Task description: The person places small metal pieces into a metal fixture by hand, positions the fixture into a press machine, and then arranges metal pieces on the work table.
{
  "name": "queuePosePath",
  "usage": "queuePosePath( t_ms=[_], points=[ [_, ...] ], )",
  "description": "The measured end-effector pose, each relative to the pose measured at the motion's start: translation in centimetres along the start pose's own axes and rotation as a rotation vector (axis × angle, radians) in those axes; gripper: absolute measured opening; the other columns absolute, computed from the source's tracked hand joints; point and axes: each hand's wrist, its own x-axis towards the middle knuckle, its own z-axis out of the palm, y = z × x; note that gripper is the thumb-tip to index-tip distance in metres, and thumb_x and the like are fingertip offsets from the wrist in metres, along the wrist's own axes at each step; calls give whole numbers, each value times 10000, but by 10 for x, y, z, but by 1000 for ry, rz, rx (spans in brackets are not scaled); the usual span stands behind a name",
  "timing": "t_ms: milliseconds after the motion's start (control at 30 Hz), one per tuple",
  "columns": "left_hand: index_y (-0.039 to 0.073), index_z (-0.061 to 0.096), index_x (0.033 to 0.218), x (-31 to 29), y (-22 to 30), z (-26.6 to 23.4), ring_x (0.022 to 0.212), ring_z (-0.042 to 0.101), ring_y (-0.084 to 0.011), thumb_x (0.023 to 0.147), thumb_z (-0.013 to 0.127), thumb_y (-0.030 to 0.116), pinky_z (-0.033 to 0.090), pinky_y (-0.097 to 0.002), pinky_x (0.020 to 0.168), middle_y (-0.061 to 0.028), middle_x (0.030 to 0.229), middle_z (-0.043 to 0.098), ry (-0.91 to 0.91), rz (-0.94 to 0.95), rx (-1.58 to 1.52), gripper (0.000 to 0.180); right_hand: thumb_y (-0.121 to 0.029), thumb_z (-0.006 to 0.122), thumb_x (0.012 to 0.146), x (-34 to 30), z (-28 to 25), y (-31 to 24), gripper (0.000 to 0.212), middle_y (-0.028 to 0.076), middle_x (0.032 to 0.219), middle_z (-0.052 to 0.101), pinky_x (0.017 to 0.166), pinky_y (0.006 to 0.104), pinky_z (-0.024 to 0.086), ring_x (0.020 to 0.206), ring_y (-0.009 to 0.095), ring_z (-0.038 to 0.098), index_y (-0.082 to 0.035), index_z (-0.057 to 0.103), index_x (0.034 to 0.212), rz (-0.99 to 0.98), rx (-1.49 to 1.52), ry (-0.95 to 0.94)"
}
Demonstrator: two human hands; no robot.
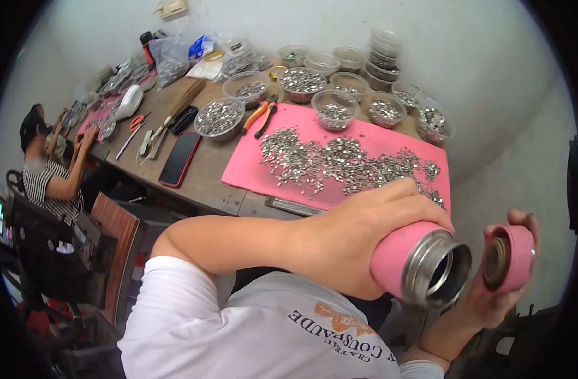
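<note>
One wooden worktop (207,174) runs from upper right to far left against a plain pale wall (478,76). On it lies one pink mat (371,142), strewn with a loose heap of small silvery metal pieces (339,161), too many to count. Around the mat's far edge stand about ten clear plastic bowls (335,108) holding the same pieces, and one stack of empty bowls (385,47) at the back. One person in a striped shirt (46,183) sits at the far left end of the worktop. One pink insulated bottle (405,256) with a steel mouth is held level and uncapped, in front of the wearer's chest and off the worktop; the left hand (358,237) is wrapped firmly around its body. The right hand (497,290) is clasped about the one pink cap (510,256), just beside the bottle mouth and apart from it, its inside facing the camera. One dark phone (180,158) lies left of the mat. One pair of orange-handled pliers (260,115) rests at the mat's corner, and one pair of orange-handled scissors (137,121) lies further left.
</note>
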Motion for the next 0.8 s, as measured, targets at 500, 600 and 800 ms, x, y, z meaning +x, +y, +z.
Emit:
queuePosePath(
  t_ms=[500, 600, 800],
  points=[
    [90, 536, 1323, -28, -32, 23, 1049, 545, -338, 636, 855, 74, 486, -421, 912, -119, 1151, 575, 133, -164, -60, 758, -378, 941, 599, 27, 55, -2, 733, 182, 1069, 661, 834, 367, 512, 958, 283, 656, 23, 667, 1149, -125, -226, -646],
    [82, 547, 1300, -24, -31, 36, 1047, 551, -337, 629, 874, 105, 490, -419, 895, -107, 1126, 568, 296, -251, 29, 747, -619, 960, 461, 12, 58, 12, 1182, 101, 1060, 609, 783, 328, 462, 882, 192, 586, 69, 509, 1310, -103, -405, -408],
    [67, 530, 1288, -13, -47, 20, 1081, 544, -350, 579, 832, 35, 479, -428, 932, -134, 1146, 572, 565, -144, 199, 771, -893, 766, 466, -18, 95, 1, 1563, 221, 1548, 418, 1196, 478, 281, 1423, 336, 434, 6, 146, 1585, 45, -201, -270]
  ],
)
